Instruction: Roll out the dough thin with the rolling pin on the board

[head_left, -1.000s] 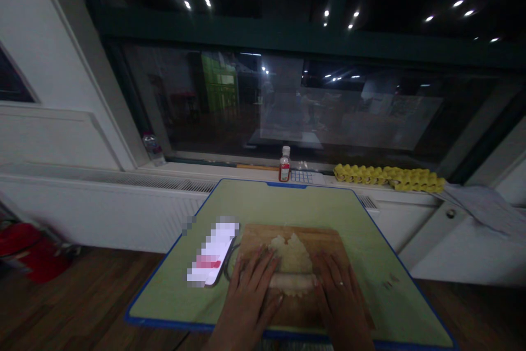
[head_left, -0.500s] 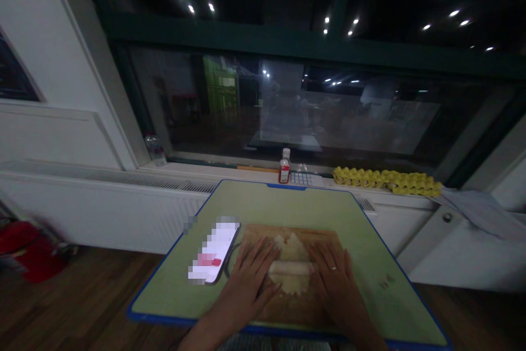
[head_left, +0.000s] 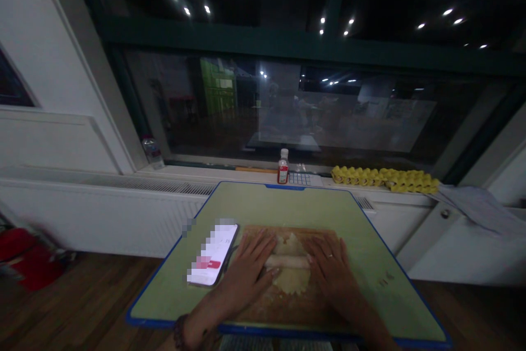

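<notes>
A pale rolling pin [head_left: 287, 262] lies crosswise on a flattened, ragged-edged sheet of dough [head_left: 292, 281]. Beneath the dough is a wooden board [head_left: 287, 314]. My left hand [head_left: 249, 266] rests flat over the pin's left end, its fingers stretched forward. Over the right end lies my right hand [head_left: 329, 264], also flat with fingers extended, a ring on one finger. Both palms cover the ends of the pin, so the contact there is hidden.
The board sits on a green folding table [head_left: 263, 203] with a blue rim. A lit phone [head_left: 217, 247] lies left of the board. Along the windowsill stand a red-labelled bottle [head_left: 282, 167], yellow egg cartons [head_left: 384, 178] and a clear bottle [head_left: 153, 152]. A red bucket [head_left: 30, 258] is on the floor.
Both hands and the rolling pin have moved slightly away from me over the dough. More dough shows on the near side of the pin.
</notes>
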Demonstrator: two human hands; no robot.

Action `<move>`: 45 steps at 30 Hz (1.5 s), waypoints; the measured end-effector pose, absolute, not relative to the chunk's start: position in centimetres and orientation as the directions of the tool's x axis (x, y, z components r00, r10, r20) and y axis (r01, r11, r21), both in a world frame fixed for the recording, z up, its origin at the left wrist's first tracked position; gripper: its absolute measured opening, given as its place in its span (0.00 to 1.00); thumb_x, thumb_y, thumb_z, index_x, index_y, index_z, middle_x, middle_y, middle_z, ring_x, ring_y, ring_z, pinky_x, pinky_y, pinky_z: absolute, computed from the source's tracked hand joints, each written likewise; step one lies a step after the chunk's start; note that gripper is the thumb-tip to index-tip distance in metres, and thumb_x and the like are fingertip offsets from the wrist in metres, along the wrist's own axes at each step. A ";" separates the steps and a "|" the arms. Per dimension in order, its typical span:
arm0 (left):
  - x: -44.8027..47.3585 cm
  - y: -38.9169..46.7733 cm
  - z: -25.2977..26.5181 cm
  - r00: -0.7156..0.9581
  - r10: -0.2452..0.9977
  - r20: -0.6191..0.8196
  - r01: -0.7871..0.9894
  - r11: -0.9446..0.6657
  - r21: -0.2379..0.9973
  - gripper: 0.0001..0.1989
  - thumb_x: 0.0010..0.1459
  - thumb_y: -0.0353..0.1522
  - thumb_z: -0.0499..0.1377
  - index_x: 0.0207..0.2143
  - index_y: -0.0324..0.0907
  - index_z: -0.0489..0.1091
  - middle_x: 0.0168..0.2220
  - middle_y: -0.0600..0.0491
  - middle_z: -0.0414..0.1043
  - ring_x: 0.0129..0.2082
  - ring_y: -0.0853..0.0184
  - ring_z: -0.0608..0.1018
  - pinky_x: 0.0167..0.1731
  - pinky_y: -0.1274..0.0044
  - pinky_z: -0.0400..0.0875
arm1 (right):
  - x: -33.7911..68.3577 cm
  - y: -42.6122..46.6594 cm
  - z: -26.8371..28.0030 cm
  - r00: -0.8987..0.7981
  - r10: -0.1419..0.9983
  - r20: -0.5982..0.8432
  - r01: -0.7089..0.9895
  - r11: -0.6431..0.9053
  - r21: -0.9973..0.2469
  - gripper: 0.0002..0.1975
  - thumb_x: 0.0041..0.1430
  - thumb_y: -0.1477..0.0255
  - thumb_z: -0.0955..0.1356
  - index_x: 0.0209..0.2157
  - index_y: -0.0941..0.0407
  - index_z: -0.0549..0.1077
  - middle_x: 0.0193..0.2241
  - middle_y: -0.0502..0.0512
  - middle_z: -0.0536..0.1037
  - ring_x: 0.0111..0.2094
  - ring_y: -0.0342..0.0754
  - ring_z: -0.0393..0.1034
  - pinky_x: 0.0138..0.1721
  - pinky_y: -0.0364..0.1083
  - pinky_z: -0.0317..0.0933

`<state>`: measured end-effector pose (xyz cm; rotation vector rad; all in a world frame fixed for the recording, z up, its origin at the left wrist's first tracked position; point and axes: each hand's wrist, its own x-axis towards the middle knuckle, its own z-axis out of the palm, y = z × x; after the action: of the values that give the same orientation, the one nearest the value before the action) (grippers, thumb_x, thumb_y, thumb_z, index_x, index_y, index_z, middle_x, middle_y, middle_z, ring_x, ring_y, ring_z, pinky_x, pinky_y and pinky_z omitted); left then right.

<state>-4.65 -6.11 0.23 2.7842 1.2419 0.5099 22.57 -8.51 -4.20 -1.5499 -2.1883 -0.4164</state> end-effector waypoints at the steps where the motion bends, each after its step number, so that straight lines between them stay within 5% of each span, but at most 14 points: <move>1: -4.6 -5.8 0.4 0.621 0.736 0.271 0.717 -0.672 0.182 0.29 0.69 0.46 0.47 0.69 0.49 0.49 0.69 0.50 0.53 0.69 0.58 0.54 0.66 0.56 0.48 | 22.5 -8.3 -4.0 -0.287 0.816 0.501 0.942 0.335 -0.005 0.22 0.70 0.67 0.56 0.63 0.47 0.62 0.61 0.52 0.67 0.64 0.53 0.54 0.66 0.65 0.39; 20: -1.3 -0.2 0.9 0.366 0.904 0.221 0.918 -0.389 0.073 0.26 0.69 0.43 0.44 0.63 0.43 0.64 0.66 0.46 0.60 0.67 0.52 0.56 0.65 0.55 0.44 | 22.8 -1.6 -2.4 -0.267 0.881 0.391 0.956 0.294 -0.010 0.18 0.70 0.66 0.57 0.53 0.50 0.72 0.54 0.53 0.74 0.64 0.57 0.55 0.65 0.66 0.38; 30: -1.7 4.0 -0.1 0.381 0.923 0.055 0.902 -0.384 0.198 0.29 0.69 0.47 0.41 0.65 0.44 0.58 0.67 0.46 0.57 0.67 0.52 0.57 0.63 0.54 0.48 | 23.4 2.5 -2.9 -0.205 0.935 0.290 0.972 0.230 -0.056 0.21 0.71 0.64 0.54 0.56 0.50 0.70 0.55 0.54 0.73 0.64 0.60 0.54 0.63 0.69 0.42; 38: -1.1 6.3 0.1 0.317 0.942 0.110 0.927 -0.332 0.175 0.25 0.68 0.45 0.45 0.61 0.42 0.62 0.65 0.44 0.60 0.66 0.53 0.59 0.64 0.56 0.47 | 23.4 4.6 -2.7 -0.200 0.964 0.175 0.978 0.206 -0.019 0.21 0.70 0.70 0.55 0.57 0.48 0.70 0.59 0.56 0.70 0.64 0.61 0.53 0.62 0.71 0.38; 45: -0.8 7.9 -0.1 0.298 0.948 0.113 0.926 -0.316 0.209 0.22 0.67 0.44 0.48 0.57 0.44 0.66 0.62 0.47 0.64 0.63 0.57 0.62 0.63 0.61 0.49 | 23.2 5.7 -2.4 -0.109 0.989 0.098 0.992 0.115 -0.060 0.22 0.71 0.62 0.54 0.58 0.49 0.68 0.60 0.54 0.69 0.65 0.59 0.50 0.64 0.64 0.39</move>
<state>-0.85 7.88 -0.08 2.4457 1.7726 0.3281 23.18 5.67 -2.37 -2.0175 -2.2580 -0.0308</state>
